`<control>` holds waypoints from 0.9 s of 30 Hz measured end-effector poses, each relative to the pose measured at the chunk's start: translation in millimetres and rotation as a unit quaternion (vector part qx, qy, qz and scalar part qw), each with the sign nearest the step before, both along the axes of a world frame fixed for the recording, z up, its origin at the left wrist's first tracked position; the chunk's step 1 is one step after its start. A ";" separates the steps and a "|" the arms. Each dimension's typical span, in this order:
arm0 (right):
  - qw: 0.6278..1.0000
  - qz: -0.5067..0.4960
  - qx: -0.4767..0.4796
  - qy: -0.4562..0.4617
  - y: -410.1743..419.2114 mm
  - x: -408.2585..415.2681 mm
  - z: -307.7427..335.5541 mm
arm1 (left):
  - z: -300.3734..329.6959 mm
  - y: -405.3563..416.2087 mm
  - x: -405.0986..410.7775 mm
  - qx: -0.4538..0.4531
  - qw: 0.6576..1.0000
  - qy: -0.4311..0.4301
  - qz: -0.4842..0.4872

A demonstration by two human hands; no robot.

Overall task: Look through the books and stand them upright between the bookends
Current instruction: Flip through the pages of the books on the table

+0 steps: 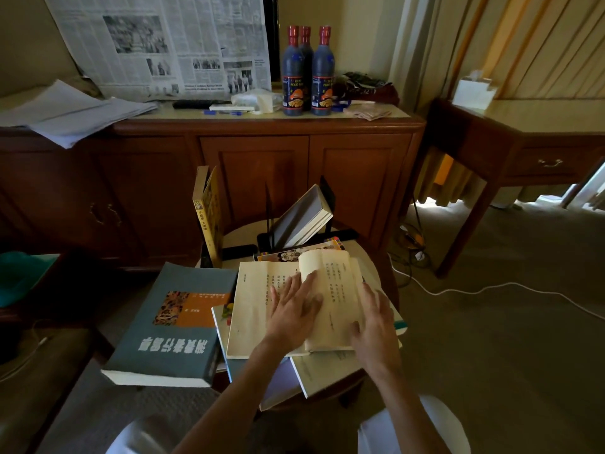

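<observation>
Head view: the left hand [293, 309] lies flat on the open book [294, 303], fingers straight and a little spread, their tips on the gutter where the two pages meet. That flat press looks meant to hold the left page down so the book stays open for reading. The right hand [373, 326] rests on the right page's outer edge, fingers loosely curved and spread over the page block; whether a finger has caught a leaf to turn it, I cannot tell. The upper part of that page rises in a hump just beyond the left fingertips, which suggests leafing through rather than closing.

Under both palms the open book sits on a loose stack of other books [327, 371], which overhangs the round table [244, 229] toward the person. Just left of the left hand lies a thick grey-green book [170, 322], flat, cover up, with its near corner off the table edge.

Beyond the fingertips stand the bookends [322, 194], dark metal uprights on flat feet. A white-edged book [302, 216] leans slanted against the right-hand one, not yet upright. Further left, a yellow book [208, 214] stands nearly vertical by another dark upright.

Judging by this, most books remain to be looked through and stood up.

Well beyond, on the wooden cabinet [255, 126], stand three dark bottles [307, 70] and a propped newspaper [163, 44].
</observation>
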State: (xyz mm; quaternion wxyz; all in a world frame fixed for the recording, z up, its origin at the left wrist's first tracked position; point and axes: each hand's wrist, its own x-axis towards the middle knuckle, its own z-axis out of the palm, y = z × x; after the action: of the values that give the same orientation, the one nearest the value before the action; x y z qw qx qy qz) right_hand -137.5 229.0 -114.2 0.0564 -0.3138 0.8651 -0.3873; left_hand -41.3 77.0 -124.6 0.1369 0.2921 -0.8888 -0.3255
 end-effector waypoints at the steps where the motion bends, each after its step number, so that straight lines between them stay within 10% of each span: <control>1: 0.999 0.018 0.038 0.023 4.8 -2.2 -3.5 | -4.6 2.4 -0.5 -0.028 0.999 -0.021 -0.001; 7: 0.976 0.165 0.100 0.105 6.3 6.5 -15.8 | -6.9 7.5 -1.8 -0.091 0.994 -0.067 -0.004; 27: 0.958 0.166 0.220 0.073 -53.7 -28.1 -4.4 | -4.3 14.4 -3.2 -0.123 0.989 -0.080 0.013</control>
State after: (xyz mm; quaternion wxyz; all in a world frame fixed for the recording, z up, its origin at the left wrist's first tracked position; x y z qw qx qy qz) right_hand -165.7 175.3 -118.6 0.1242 -0.4606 0.8663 -0.1482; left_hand -44.5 91.4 -128.9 0.1038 0.3095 -0.9264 -0.1877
